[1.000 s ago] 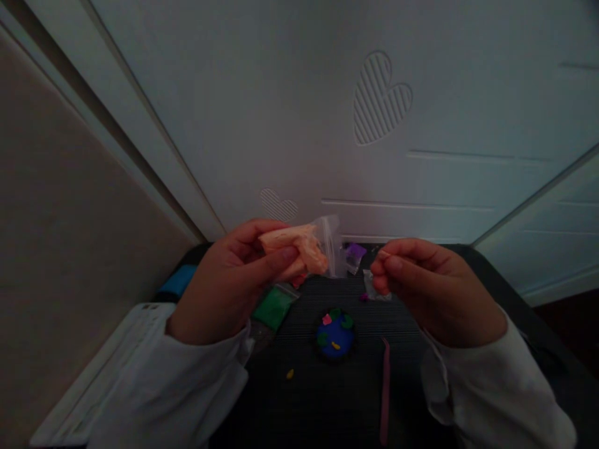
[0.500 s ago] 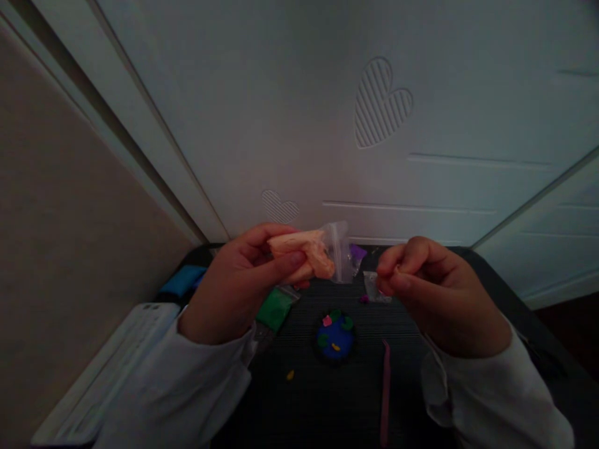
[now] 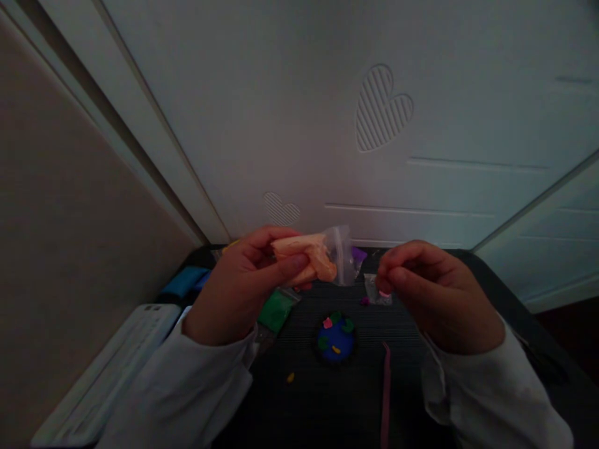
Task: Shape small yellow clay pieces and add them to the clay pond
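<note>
My left hand (image 3: 250, 274) is closed round a small zip bag of peach-coloured clay (image 3: 306, 255), its clear open end pointing right. To the right, my right hand (image 3: 430, 290) is held up with thumb and fingertips pinched together. What lies inside that pinch is too small or hidden to make out. Below and between the hands, a round blue clay pond (image 3: 336, 343) sits on the dark table, with green pads, a pink flower and a small orange-yellow piece on it. Pink tweezers (image 3: 385, 393) lie to the right of the pond.
A loose yellow bit (image 3: 291, 377) lies left of the pond. A green clay bag (image 3: 276, 310), a purple packet (image 3: 358, 257) and a clear bag (image 3: 374, 292) lie around it. A white keyboard (image 3: 121, 368) stands at the left. A white panel with hearts (image 3: 304, 125) rises behind.
Both hands stay nearly in place. The right fingertips have rolled slightly, and the tiny pale bit seen between them before is now hidden. The view has tilted a little.
</note>
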Motion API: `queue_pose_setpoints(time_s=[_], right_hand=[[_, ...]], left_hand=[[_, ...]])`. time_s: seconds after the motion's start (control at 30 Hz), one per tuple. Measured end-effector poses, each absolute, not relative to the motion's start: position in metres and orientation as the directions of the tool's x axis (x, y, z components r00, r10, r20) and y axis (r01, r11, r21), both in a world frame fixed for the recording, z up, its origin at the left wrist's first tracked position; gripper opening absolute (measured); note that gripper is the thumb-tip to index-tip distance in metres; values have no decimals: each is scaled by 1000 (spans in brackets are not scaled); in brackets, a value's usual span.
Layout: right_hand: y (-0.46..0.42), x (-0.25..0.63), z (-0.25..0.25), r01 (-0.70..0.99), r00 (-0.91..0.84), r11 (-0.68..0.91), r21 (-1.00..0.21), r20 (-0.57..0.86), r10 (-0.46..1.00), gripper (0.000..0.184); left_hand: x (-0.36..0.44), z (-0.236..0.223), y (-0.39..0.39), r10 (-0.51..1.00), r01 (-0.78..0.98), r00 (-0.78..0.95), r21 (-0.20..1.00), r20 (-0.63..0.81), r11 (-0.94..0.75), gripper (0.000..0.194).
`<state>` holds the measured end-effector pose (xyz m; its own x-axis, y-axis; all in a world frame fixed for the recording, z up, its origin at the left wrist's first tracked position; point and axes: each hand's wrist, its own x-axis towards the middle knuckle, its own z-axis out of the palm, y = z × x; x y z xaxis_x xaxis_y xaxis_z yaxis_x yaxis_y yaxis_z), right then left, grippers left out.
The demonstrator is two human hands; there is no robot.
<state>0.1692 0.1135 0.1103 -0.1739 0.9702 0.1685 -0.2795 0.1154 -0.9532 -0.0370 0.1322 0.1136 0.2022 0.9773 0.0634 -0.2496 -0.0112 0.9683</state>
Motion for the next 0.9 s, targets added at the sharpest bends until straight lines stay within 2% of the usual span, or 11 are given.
queue_pose_setpoints(time_s=[0.1, 0.27, 0.47, 0.53, 0.6, 0.7, 0.73, 0.8, 0.9], right_hand=[[117, 165, 110, -371, -174, 44, -928, 116, 978, 5], [124, 157, 111, -490, -196, -60, -870, 43, 980, 18], [123, 151, 101, -393, -154, 15, -920, 82, 985, 14], [120, 149, 96, -273, -127, 63, -960, 101, 987, 14], [118, 147, 92, -55, -101, 139, -989, 144, 984, 18], [116, 147, 91, 253, -77, 254, -933, 242, 967, 17], [116, 148, 92, 301, -77, 275, -913, 264, 961, 17], [115, 150, 94, 381, -92, 307, -872, 294, 951, 16], [111, 153, 100, 505, -123, 349, -789, 335, 934, 15]], left_hand=[[-35, 115, 132, 981, -256, 184, 967, 55, -7, 22], [-29, 120, 129, 992, -269, 125, 963, 16, 19, 24], [-22, 115, 127, 990, -236, 140, 972, 28, 6, 24], [-21, 111, 127, 985, -225, 165, 974, 52, -14, 24], [-20, 107, 128, 974, -220, 210, 975, 84, -37, 25], [-19, 105, 126, 955, -192, 274, 979, 116, -64, 36], [-19, 106, 125, 949, -174, 293, 983, 114, -65, 37], [-19, 108, 123, 943, -135, 310, 987, 123, -84, 28], [-20, 114, 120, 944, 17, 269, 980, 189, -201, 15]])
